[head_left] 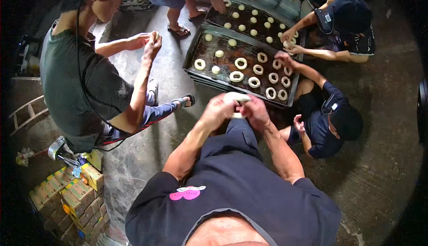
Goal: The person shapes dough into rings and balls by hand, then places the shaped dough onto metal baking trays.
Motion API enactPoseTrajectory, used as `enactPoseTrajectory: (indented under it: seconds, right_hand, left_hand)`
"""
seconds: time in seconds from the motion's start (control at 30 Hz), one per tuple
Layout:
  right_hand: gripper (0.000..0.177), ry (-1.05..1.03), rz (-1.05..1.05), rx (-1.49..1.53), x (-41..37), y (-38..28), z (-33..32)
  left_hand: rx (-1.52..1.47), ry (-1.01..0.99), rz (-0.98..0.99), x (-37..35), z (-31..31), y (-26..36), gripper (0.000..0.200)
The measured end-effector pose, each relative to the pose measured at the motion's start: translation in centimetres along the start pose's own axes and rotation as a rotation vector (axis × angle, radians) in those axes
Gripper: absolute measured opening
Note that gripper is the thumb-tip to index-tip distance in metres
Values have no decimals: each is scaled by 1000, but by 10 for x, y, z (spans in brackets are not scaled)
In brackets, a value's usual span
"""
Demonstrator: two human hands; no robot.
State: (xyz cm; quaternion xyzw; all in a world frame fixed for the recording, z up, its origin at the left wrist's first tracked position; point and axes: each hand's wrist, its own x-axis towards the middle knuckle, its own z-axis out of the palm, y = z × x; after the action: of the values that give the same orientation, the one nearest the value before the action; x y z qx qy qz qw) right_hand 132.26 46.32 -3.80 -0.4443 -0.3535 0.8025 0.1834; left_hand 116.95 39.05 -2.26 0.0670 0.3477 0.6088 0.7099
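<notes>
The piece of dough [237, 97] sits at the fingertips of both hands, its long axis running crosswise from one hand to the other. The left hand [217, 111] and right hand [255, 110] are drawn close together with the fingers curled in, each pinching one end of the pale strip. Neither is nearer than the other: they share it evenly. Both forearms reach forward from the body, elbows bent and wrists angled inward so the knuckles nearly meet. Just beyond the hands lies a dark tray [206, 51] carrying dough rings [240, 63] and small balls. To the left of the hands a person in a green shirt [76, 76] works a lump of their own, and to the right another person's hand [283, 59] rests at the tray's rings
</notes>
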Motion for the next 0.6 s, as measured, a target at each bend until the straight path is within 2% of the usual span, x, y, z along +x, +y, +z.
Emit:
enactPoseTrajectory:
  seconds: [0.03, 0.07, 0.13, 0.23, 0.27, 0.3, 0.33, 0.4, 0.47, 0.53, 0.57, 0.6]
  right_hand:
    - [12, -132, 44, -286, 1, 7, -11]
    - [16, -193, 115, -366, 0, 4, -17]
    - [17, -61, 76, -316, 6, -32, -23]
    - [22, -9, 24, -495, 56, -42, -56]
    - [23, 7, -8, -613, 83, -38, -70]
    - [29, 110, -144, -851, 125, -10, -103]
    - [30, 208, -129, -1099, 137, -26, -100]
    - [41, 304, -71, -1121, 201, -8, -139]
    - [44, 479, -75, -1110, 258, -2, -163]
    - [46, 527, -132, -1028, 311, -9, -177]
    - [49, 565, -72, -994, 336, -11, -181]
    - [44, 581, -60, -947, 349, -21, -175]
  left_hand:
    - [-131, -18, 104, 17, -34, -4, 18]
    - [-155, -29, 135, 28, -49, -8, 15]
    - [-345, -203, 28, 41, -75, -21, 13]
    - [-101, 141, -5, 72, -73, -50, 12]
    - [-32, 171, -64, 87, -82, -62, 25]
    - [232, 334, -48, 102, -95, -80, 33]
    - [492, 498, -45, 111, -111, -108, 42]
    - [822, 440, -109, 115, -177, -159, 52]
    - [623, 460, -433, 92, -162, -130, 48]
    - [709, 521, -433, 61, -210, -159, 45]
    - [819, 587, -389, 29, -248, -184, 42]
    - [931, 650, -339, 8, -274, -202, 39]
